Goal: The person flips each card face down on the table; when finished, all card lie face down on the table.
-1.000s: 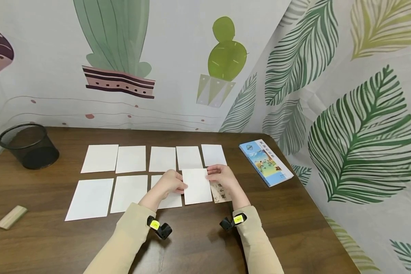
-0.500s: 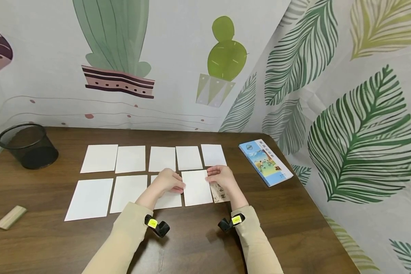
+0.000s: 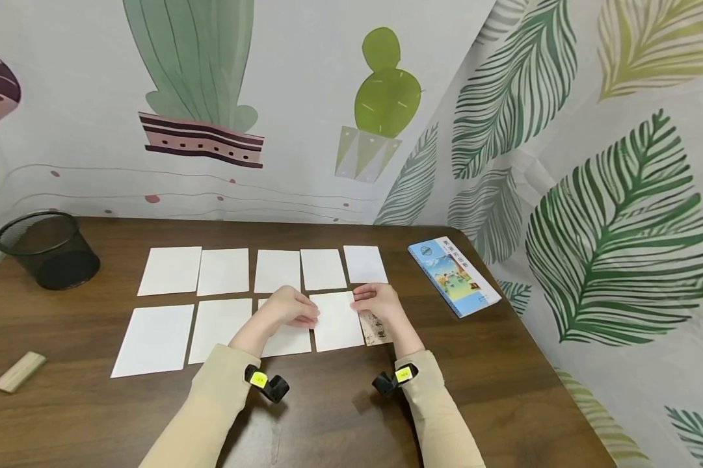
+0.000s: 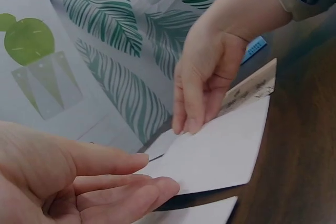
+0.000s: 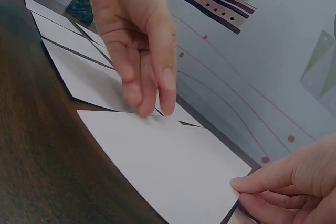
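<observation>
A white card [image 3: 337, 322] lies in the front row between my two hands. My left hand [image 3: 287, 308] is at its left edge; in the left wrist view a gap shows between the thumb [image 4: 123, 163] and the fingers [image 4: 131, 192]. My right hand [image 3: 379, 302] pinches the card's right side near the far corner, thumb on top and fingers below, as the right wrist view shows. To the right is a beige card with dark written characters [image 3: 376, 329], partly hidden by my right hand. Another white card [image 3: 289, 341] lies partly under my left hand.
Several white cards, such as one at the back left [image 3: 170, 271], lie in two rows on the brown table [image 3: 328, 409]. A black mesh basket [image 3: 49, 250] stands far left, a wooden block [image 3: 19, 372] in front of it. A blue-and-white book [image 3: 453, 276] lies right.
The white card between my hands has come down slightly and toward me. My left hand has shifted a little, its thumb and fingers now parted at the card's edge. My right hand has barely moved.
</observation>
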`<state>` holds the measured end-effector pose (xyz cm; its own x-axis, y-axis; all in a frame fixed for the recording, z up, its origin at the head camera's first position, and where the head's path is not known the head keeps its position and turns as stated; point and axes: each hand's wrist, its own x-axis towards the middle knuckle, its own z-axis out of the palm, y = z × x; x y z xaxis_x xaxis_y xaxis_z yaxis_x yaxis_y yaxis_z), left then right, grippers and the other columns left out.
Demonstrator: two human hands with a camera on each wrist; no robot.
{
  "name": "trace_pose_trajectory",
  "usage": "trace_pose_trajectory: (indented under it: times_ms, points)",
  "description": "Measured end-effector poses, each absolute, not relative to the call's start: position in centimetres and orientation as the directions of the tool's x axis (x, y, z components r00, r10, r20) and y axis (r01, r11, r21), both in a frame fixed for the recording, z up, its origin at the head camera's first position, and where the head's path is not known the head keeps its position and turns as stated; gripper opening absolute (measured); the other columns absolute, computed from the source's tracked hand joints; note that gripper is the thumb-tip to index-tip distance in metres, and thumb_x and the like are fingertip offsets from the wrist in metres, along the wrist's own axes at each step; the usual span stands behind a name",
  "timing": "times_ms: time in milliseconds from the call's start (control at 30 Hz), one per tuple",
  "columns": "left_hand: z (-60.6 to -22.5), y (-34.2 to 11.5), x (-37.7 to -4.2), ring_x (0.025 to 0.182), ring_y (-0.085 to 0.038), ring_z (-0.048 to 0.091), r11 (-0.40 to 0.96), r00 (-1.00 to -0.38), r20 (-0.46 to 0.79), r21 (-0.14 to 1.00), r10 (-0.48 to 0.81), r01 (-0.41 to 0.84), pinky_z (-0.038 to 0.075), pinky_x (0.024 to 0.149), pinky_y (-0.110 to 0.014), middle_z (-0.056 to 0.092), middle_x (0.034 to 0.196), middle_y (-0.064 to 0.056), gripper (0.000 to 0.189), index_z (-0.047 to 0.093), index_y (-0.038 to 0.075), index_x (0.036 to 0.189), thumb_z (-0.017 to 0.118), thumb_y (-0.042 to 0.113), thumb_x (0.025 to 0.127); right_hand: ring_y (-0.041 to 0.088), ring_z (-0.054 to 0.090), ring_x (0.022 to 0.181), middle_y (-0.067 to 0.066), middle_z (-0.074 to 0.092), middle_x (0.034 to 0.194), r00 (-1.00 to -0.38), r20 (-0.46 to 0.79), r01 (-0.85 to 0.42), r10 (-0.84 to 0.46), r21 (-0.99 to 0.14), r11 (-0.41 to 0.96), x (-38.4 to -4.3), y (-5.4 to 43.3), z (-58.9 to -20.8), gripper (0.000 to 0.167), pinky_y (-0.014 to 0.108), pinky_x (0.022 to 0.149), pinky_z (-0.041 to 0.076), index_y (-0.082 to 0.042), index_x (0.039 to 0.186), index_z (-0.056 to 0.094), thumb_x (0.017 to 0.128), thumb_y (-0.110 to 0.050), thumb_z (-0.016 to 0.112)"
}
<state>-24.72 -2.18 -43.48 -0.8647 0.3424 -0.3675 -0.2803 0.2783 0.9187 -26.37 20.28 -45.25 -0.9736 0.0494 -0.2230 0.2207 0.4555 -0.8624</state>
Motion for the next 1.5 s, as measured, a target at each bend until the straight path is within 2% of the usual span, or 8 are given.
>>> trace_pose_trajectory:
  times_ms: [167,333,567,733,900,1067,1333,1500]
  points:
    - [-43.9,-1.9,-24.8,0.066,-0.012,0.069,0.291,-0.861,-0.387,0.909,0.331,-0.297,0.061,0.069,-0.027,0.073,0.078,-0.012,0.023,0.066,-0.015,0.105,0.068,0.001,0.088,0.014,0.069,0.078,0.015,0.074,0.097,-0.975,-0.218,0.212,0.044,-0.853,0.476,-26.4,20.4,-45.1,0.026,0.028,0.074,0.059,0.002,0.105,0.071,0.080,-0.002,0.078]
    - [-44.0,-1.9,-25.0,0.070,-0.013,0.070,0.283,-0.855,-0.377,0.916,0.357,-0.285,0.061,0.072,-0.028,0.073,0.083,-0.015,0.024,0.066,-0.015,0.106,0.067,0.001,0.089,0.014,0.069,0.078,0.017,0.073,0.098,-0.973,-0.225,0.221,0.045,-0.869,0.443,-26.5,20.8,-44.8,0.025,0.027,0.074,0.058,0.003,0.107,0.069,0.082,0.000,0.075]
    - [-44.0,-1.5,-25.0,0.094,-0.022,0.072,0.226,-0.850,-0.283,0.953,0.444,-0.200,0.058,0.087,-0.032,0.071,0.108,-0.023,0.035,0.060,-0.013,0.122,0.061,0.010,0.095,0.016,0.069,0.085,0.020,0.071,0.107,-0.966,-0.255,0.245,0.035,-0.871,0.426,-26.2,22.2,-43.9,0.031,0.031,0.081,0.059,0.005,0.116,0.066,0.087,-0.003,0.071]
    - [-44.3,0.0,-24.5,0.108,-0.031,0.067,0.102,-0.887,-0.246,0.969,0.392,-0.224,0.054,0.096,-0.035,0.064,0.121,-0.027,0.039,0.053,-0.013,0.130,0.055,0.009,0.097,0.018,0.068,0.090,0.022,0.069,0.111,-0.971,-0.234,0.230,0.046,-0.870,0.437,-25.9,24.4,-43.3,0.035,0.033,0.086,0.057,0.007,0.120,0.063,0.089,-0.008,0.069]
    - [-44.4,2.3,-23.6,0.120,-0.039,0.059,-0.040,-0.901,-0.234,0.963,0.365,-0.266,0.048,0.104,-0.042,0.058,0.129,-0.031,0.042,0.046,-0.014,0.135,0.048,0.008,0.100,0.023,0.067,0.097,0.022,0.069,0.114,-0.973,-0.216,0.226,0.079,-0.832,0.506,-25.5,26.8,-43.6,0.036,0.037,0.091,0.055,0.005,0.121,0.064,0.089,-0.011,0.069]
    - [-44.6,4.2,-22.7,0.131,-0.042,0.048,-0.150,-0.879,-0.217,0.941,0.424,-0.305,0.039,0.112,-0.047,0.048,0.139,-0.033,0.047,0.036,-0.014,0.142,0.044,0.009,0.101,0.033,0.065,0.112,0.024,0.065,0.123,-0.968,-0.238,0.244,0.081,-0.818,0.520,-25.1,28.4,-44.0,0.038,0.044,0.101,0.050,0.006,0.125,0.061,0.090,-0.008,0.067]
    - [-44.7,5.3,-21.8,0.143,-0.046,0.028,-0.188,-0.834,-0.225,0.914,0.504,-0.360,0.027,0.118,-0.049,0.025,0.151,-0.039,0.053,0.021,-0.017,0.146,0.033,0.014,0.105,0.037,0.058,0.123,0.025,0.057,0.135,-0.966,-0.255,0.240,0.052,-0.799,0.551,-24.6,28.4,-44.1,0.042,0.049,0.106,0.045,0.005,0.133,0.056,0.092,-0.003,0.062]
    - [-44.5,5.6,-21.5,0.145,-0.047,0.020,-0.179,-0.804,-0.231,0.906,0.548,-0.382,0.022,0.120,-0.049,0.016,0.152,-0.041,0.060,0.013,-0.020,0.146,0.033,0.020,0.106,0.037,0.055,0.127,0.025,0.056,0.136,-0.967,-0.249,0.233,0.050,-0.792,0.564,-24.3,27.8,-43.9,0.043,0.048,0.106,0.045,0.006,0.134,0.055,0.091,0.001,0.060]
